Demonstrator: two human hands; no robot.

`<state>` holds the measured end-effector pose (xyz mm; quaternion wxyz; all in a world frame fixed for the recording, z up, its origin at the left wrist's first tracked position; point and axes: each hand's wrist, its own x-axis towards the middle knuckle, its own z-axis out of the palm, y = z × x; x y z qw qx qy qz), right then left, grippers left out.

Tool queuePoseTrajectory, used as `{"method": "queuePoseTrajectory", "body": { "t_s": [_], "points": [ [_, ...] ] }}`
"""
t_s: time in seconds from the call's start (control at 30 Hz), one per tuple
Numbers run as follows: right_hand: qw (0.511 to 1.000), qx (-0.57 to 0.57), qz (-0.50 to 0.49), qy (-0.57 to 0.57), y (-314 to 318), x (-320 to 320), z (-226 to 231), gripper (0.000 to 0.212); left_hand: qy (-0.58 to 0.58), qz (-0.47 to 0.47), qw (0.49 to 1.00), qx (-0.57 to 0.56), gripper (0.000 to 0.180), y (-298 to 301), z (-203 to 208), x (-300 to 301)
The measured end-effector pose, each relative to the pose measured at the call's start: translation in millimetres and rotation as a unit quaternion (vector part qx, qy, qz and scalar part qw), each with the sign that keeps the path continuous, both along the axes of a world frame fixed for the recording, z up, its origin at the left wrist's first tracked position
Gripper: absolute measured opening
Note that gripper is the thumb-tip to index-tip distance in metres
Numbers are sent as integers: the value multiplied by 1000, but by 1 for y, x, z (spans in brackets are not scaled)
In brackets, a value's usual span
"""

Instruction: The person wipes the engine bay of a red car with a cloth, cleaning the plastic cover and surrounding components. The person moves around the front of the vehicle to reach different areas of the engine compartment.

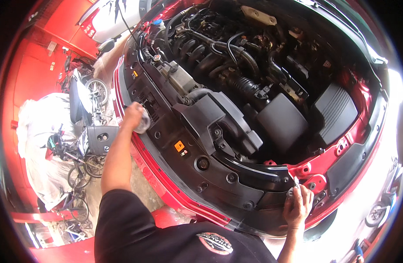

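Observation:
My left hand (133, 115) is closed around a translucent, greyish, bottle-like thing (144, 123), above the black front cover panel (166, 139) of a red car's engine bay. The fingers hide part of it, so its exact kind is unclear. My right hand (299, 205) is at the near right corner of the bay, beside the red metal bracket (314, 182). Its fingers are bent around a small, pale, slim thing (296, 182) that I cannot make out. An orange warning label (179, 145) sits on the panel between my hands.
Inside the bay lie a black air intake housing (219, 116), a ribbed hose (245, 85), a square black cover (282, 120) and a grey radiator tank (179, 78). A thin prop rod (127, 24) rises at the far left. Motorcycles (81, 103) and bicycles (81, 175) stand to the left.

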<state>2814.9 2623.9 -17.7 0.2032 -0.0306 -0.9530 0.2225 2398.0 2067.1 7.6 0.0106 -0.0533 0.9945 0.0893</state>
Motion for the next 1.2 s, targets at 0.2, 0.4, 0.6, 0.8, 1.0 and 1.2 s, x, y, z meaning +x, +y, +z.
{"method": "queuePoseTrajectory", "body": {
  "t_s": [0.2,0.4,0.6,0.8,1.0,1.2],
  "points": [
    [1000,21,-15,5,2,2,-5,42,362,21,932,-26,41,-13,136,-55],
    [999,28,-15,7,0,2,-4,38,-7,-33,984,-173,27,42,50,-30],
    [999,41,-14,22,-2,-2,-6,35,-158,-17,962,-224,45,25,-32,1],
    [999,32,-14,13,1,4,-11,36,-173,45,962,-206,52,35,-33,8],
    [999,40,-14,14,4,8,-15,36,-99,32,943,-317,62,27,-39,1],
    [999,24,-17,12,4,4,-11,36,-124,-2,934,-336,62,27,-33,-5]
  ]
}}
